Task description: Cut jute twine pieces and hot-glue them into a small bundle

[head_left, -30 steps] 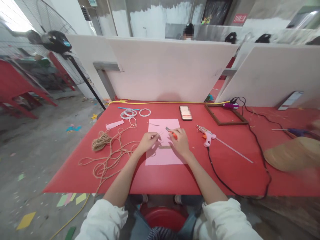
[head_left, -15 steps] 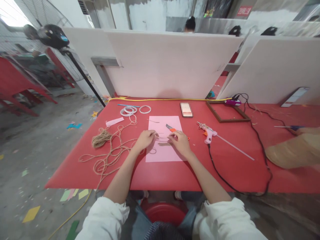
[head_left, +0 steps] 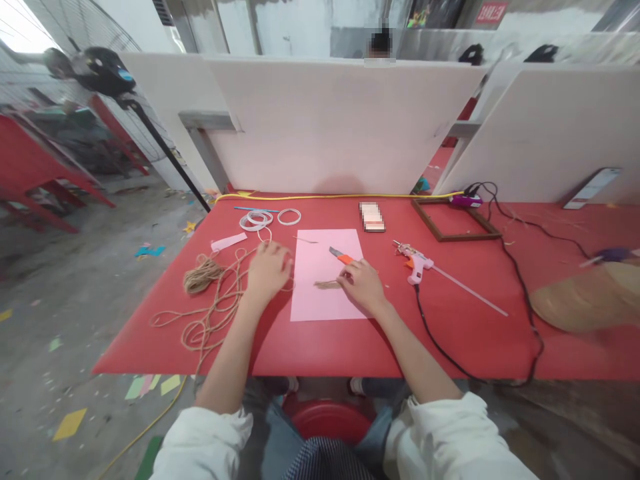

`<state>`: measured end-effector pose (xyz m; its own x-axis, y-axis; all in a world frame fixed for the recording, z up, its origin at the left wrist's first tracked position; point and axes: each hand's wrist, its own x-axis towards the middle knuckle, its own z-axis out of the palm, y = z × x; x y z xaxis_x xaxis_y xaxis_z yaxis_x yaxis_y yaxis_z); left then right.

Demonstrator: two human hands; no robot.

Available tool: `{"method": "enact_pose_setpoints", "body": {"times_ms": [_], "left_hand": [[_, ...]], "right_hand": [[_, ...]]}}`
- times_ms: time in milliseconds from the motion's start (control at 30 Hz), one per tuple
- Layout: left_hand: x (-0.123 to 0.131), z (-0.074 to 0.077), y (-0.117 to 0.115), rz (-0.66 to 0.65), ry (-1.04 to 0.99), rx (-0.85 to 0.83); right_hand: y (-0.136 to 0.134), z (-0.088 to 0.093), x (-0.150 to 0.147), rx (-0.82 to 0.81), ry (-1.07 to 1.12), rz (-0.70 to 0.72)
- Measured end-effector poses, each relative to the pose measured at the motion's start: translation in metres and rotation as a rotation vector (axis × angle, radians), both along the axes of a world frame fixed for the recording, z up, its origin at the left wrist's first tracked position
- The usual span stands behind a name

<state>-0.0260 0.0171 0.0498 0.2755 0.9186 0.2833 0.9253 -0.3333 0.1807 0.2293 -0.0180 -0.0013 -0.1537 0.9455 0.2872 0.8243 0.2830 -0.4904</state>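
Head cam: jute snippet (head_left: 326,285) at R hand (head_left: 363,287) fingertips (head_left: 346,275), half-curled, grip unclear; L hand (head_left: 269,270) palm-down, grip unclear too

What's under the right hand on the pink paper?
The right hand covers part of the pink paper. A short piece of twine runs out from beneath its fingers; what lies under the palm is hidden.

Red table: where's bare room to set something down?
Bare red table in front of the pink sheet, between your forearms; also below the glue gun, between its cord and stick. Crowded left: twine beside your left hand.
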Motion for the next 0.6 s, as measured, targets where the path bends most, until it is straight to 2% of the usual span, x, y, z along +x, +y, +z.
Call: {"method": "enact_pose_setpoints", "body": {"times_ms": [67,133,300,467,600], "left_hand": [[0.017,-0.006,0.001,-0.29,-0.05,-0.163],[0.03,-0.015,0.002,-0.38,-0.069,-0.234],[0.038,-0.034,0.006,-0.391,-0.056,-0.246],[0.032,-0.037,0.007,-0.403,-0.149,-0.261],[0.032,-0.038,0.007,-0.457,-0.136,-0.244]], "right_hand": [[-0.001,0.001,0.0,-0.002,-0.022,0.005],[-0.002,0.003,0.0,-0.01,-0.036,0.004],[-0.003,0.006,0.001,-0.041,-0.044,0.01],[-0.003,0.006,0.006,-0.036,-0.068,0.049],[-0.002,0.005,0.012,-0.031,-0.087,0.09]]}}
